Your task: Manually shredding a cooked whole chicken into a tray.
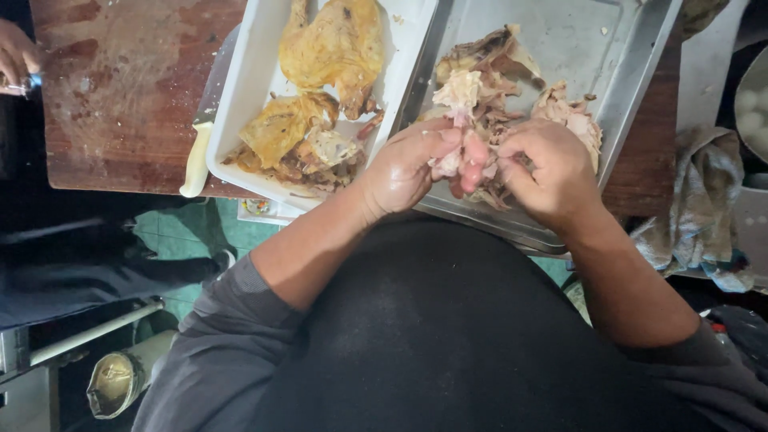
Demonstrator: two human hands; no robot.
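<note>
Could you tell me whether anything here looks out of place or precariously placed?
Yes: the metal tray and white dish both overhang the wooden table's near edge, and a knife lies wedged beside the dish.

Person, seen from above: dark grey long-sleeved top, both sleeves pushed up past the elbows, forearms bare. Black apron-like garment covers the torso. Left hand and right hand bare, ungloved, glistening.

Both hands pull chicken meat over metal tray.
</note>
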